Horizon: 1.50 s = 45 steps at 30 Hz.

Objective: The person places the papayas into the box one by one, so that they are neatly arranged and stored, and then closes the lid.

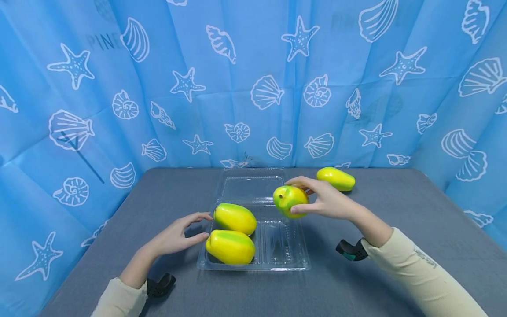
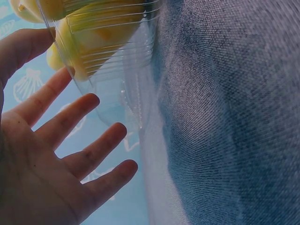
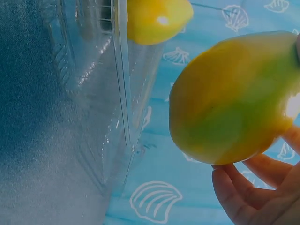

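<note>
Right grip (image 1: pixel 328 200) around smooth ovoid fruit (image 1: pixel 284 201)

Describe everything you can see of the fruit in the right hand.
The papaya-like fruit is rounded and tapering, yellow with green patches; its skin looks smooth and glossy, but whether it is real or artificial I cannot tell. A small dark stem nub faces roughly toward the wearer. The right grip holds it, thumb on the near side. It is raised off the clear plastic container, touching nothing else visible.
</note>
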### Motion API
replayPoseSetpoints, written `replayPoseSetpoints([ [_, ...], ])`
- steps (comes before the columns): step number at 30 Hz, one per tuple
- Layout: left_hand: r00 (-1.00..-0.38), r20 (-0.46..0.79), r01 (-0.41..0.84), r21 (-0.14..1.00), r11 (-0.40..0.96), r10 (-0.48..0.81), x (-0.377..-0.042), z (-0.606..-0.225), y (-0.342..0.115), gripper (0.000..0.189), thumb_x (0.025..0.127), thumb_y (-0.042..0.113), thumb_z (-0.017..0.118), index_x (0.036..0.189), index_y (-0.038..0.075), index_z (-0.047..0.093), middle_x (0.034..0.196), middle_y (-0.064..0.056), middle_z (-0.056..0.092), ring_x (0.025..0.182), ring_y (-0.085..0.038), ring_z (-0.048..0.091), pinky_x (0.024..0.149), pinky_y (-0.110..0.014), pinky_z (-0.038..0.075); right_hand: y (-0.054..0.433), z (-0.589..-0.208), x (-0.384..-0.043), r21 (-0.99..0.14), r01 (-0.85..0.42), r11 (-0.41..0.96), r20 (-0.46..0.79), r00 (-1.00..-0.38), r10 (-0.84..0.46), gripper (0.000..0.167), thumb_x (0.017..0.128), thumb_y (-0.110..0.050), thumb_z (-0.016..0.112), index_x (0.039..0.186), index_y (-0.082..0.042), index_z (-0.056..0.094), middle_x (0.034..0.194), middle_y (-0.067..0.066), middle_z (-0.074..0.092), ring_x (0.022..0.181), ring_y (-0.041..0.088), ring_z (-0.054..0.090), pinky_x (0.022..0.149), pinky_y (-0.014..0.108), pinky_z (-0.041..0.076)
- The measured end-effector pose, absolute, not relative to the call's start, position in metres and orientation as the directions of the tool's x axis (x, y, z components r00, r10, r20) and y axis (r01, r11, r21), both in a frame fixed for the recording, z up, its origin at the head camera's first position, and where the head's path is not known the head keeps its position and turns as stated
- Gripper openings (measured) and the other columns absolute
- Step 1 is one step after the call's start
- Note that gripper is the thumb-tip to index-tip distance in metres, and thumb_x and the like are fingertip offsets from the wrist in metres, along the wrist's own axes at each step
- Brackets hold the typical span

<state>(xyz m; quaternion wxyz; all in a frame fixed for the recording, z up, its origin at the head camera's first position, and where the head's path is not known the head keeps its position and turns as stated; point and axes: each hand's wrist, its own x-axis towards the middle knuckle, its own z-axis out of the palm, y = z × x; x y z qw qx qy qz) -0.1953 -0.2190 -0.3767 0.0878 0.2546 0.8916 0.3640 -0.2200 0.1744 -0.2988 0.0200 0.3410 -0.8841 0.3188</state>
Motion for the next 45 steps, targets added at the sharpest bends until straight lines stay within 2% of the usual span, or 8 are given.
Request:
replayPoseSetpoints([
  [9, -0.858, 0.028, 0.386, 0.696, 0.606, 0.514, -0.196, -0.377, -0.219, 0.043, 0.092, 0.034, 0.056, 0.131, 0.019, 0.048, 0.14, -0.012, 0.047, 0.13, -0.041, 0.041, 0.1, -0.065, 0.034, 0.166, -0.297, -0.219, -0.572, -0.578, 0.581, 0.194, -0.784, -0.589, 0.051, 0.083, -0.034, 0.069, 0.125, -0.014, 0.051, 0.104, -0.003, 0.066, 0.091, 0.011, 0.059, 0.082, 0.033, 0.05],
  [20, -0.868, 0.018, 0.366, 0.696, 0.617, 0.496, -0.196, -0.377, -0.219, 0.044, 0.091, 0.036, 0.057, 0.132, 0.02, 0.048, 0.141, -0.011, 0.047, 0.129, -0.039, 0.042, 0.101, -0.065, 0.034, 0.158, -0.298, -0.221, -0.594, -0.514, 0.618, 0.113, -0.815, -0.569, 0.053, 0.084, -0.04, 0.066, 0.126, -0.014, 0.049, 0.109, 0.004, 0.067, 0.095, 0.017, 0.063, 0.082, 0.032, 0.052],
  [30, -0.855, 0.02, 0.383, 0.699, 0.604, 0.519, -0.195, -0.376, -0.219, 0.042, 0.092, 0.033, 0.056, 0.131, 0.019, 0.048, 0.141, -0.013, 0.046, 0.13, -0.041, 0.04, 0.101, -0.066, 0.033, 0.149, -0.301, -0.226, -0.585, -0.497, 0.641, 0.058, -0.814, -0.578, 0.056, 0.084, -0.047, 0.064, 0.126, -0.012, 0.049, 0.115, 0.013, 0.066, 0.097, 0.022, 0.064, 0.079, 0.033, 0.054],
  [38, -0.854, 0.018, 0.382, 0.701, 0.602, 0.521, -0.195, -0.376, -0.219, 0.042, 0.092, 0.033, 0.056, 0.131, 0.019, 0.048, 0.141, -0.012, 0.047, 0.13, -0.041, 0.04, 0.101, -0.065, 0.033, 0.14, -0.304, -0.228, -0.553, -0.479, 0.681, 0.0, -0.818, -0.575, 0.058, 0.084, -0.048, 0.063, 0.125, -0.01, 0.05, 0.11, 0.012, 0.067, 0.086, 0.016, 0.061, 0.069, 0.025, 0.051],
  [45, -0.855, 0.016, 0.379, 0.703, 0.602, 0.519, -0.195, -0.375, -0.219, 0.042, 0.092, 0.033, 0.057, 0.131, 0.019, 0.048, 0.141, -0.013, 0.047, 0.13, -0.041, 0.04, 0.1, -0.066, 0.033, 0.134, -0.304, -0.229, -0.55, -0.455, 0.7, -0.041, -0.823, -0.567, 0.058, 0.083, -0.051, 0.063, 0.123, -0.012, 0.051, 0.106, 0.009, 0.067, 0.084, 0.015, 0.061, 0.068, 0.024, 0.052],
])
